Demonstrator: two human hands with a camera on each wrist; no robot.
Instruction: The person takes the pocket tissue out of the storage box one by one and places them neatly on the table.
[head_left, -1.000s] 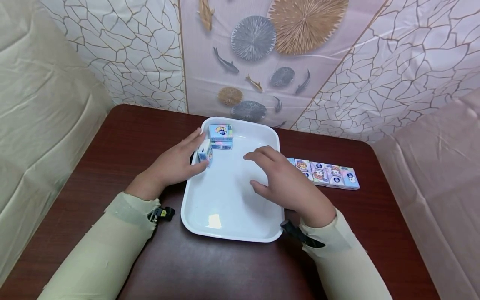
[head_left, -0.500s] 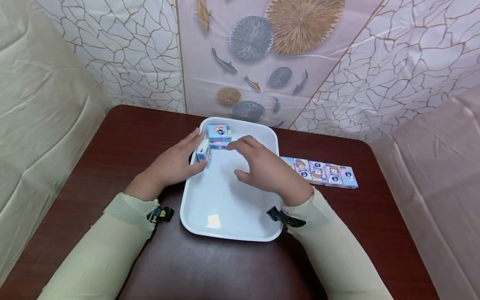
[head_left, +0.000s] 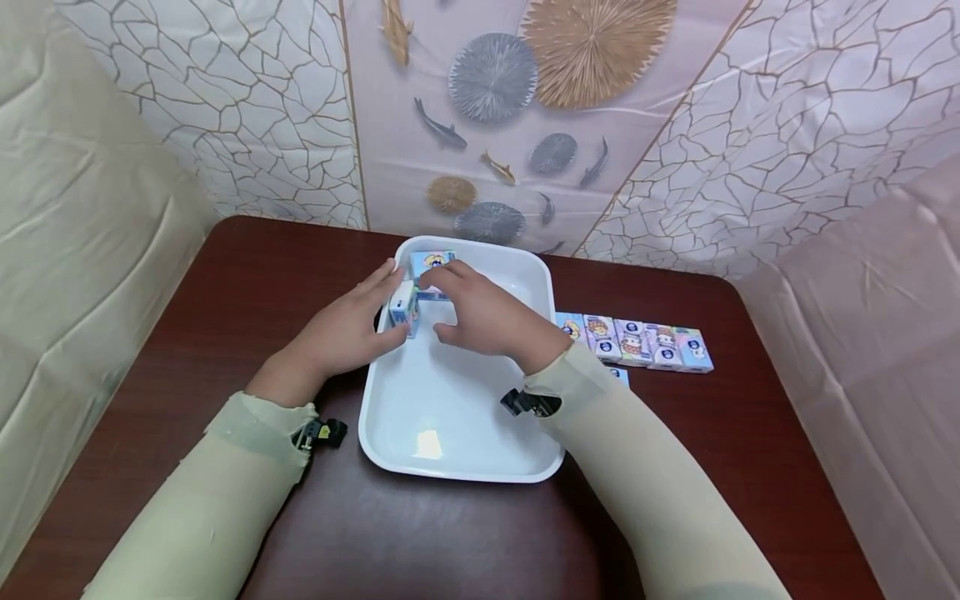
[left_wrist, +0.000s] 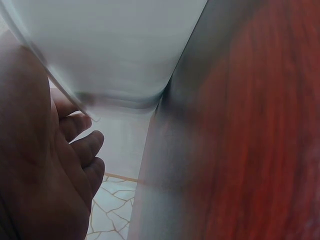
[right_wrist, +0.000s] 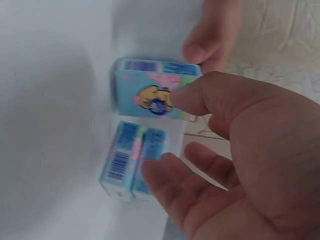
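Note:
In the head view a white tray [head_left: 450,417] holds several small tissue packs. Two blue printed packs lie stacked at its far left corner, the upper pack [head_left: 429,260] in front of the far wall. One tissue pack [head_left: 405,305] stands on edge against the left wall. My left hand [head_left: 333,333] spans that pack over the rim, thumb and fingers at its ends. Over the packs is my right hand [head_left: 487,317], fingers spread and holding nothing. In the right wrist view its thumb [right_wrist: 192,100] overlaps the standing pack; its other fingers are beside the stacked packs.
A row of several tissue packs [head_left: 633,342] lies on the brown table [head_left: 315,533] right of the tray, with another pack [head_left: 619,375] partly hidden by the right forearm. Patterned cloth [head_left: 277,108] hangs behind the table.
My right hand has moved left across the tray, from its right half to the tissue packs at the far left. My left hand stays in place.

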